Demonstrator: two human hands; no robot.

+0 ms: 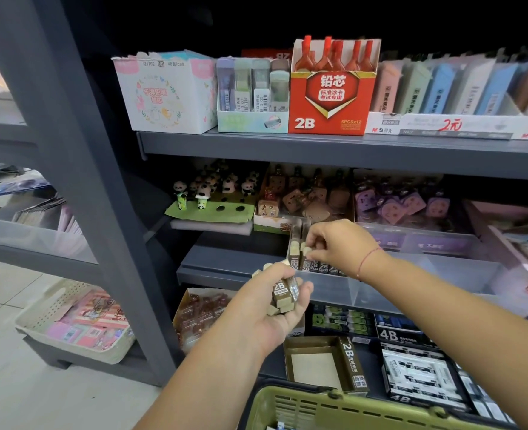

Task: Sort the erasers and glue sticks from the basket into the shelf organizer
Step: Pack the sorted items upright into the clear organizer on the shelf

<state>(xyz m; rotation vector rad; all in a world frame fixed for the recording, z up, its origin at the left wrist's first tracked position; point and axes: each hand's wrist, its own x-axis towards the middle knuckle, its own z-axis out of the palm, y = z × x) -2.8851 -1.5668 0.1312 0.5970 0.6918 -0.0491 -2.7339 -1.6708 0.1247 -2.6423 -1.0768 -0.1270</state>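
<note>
Erasers (282,293) marked 2B, bunched, gripped by left hand (270,308) just in front of shelf organizer (427,274); right hand (340,243) pinches single eraser (306,250) inside organizer.

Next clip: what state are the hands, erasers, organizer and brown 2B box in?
left hand: grips the eraser bundle.
right hand: pinches a single eraser at the row.
eraser row: upright, at the left end of the organizer.
brown 2B box: open, empty.
</note>
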